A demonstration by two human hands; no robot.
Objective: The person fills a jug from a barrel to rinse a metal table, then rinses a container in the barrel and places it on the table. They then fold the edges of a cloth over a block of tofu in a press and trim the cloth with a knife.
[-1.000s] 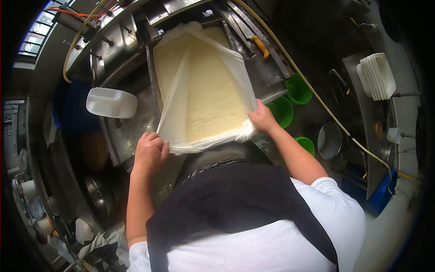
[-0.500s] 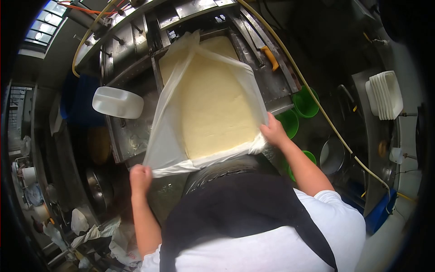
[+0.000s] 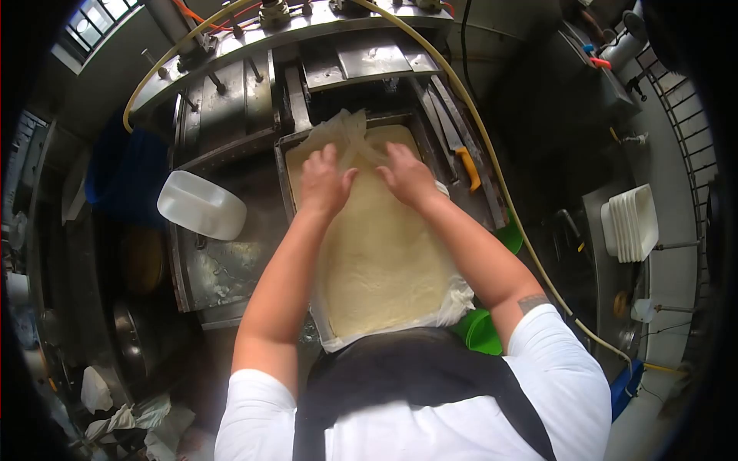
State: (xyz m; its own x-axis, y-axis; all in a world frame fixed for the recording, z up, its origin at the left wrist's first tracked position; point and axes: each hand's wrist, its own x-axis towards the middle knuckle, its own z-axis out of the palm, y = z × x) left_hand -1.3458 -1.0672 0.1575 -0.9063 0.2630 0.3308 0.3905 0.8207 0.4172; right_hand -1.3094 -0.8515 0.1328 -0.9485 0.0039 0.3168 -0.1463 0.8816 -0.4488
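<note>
A large pale yellow slab lies in a shallow metal tray. Thin white cloth lines the near edge and is bunched at the near right corner. More of the cloth is gathered at the far end of the slab. My left hand is over the far left part of the slab, fingers spread, beside the gathered cloth. On the other side of that cloth, my right hand also has its fingers apart. Both palms face down, and neither hand grips anything.
A white plastic jug lies left of the tray. To the right are a knife with an orange handle and a yellow hose. Green buckets stand low at the right, with stacked white containers farther off.
Both hands have let go of the near corners of the cloth and moved to the far end of the slab. The raised cloth has come down, and the view has shifted.
</note>
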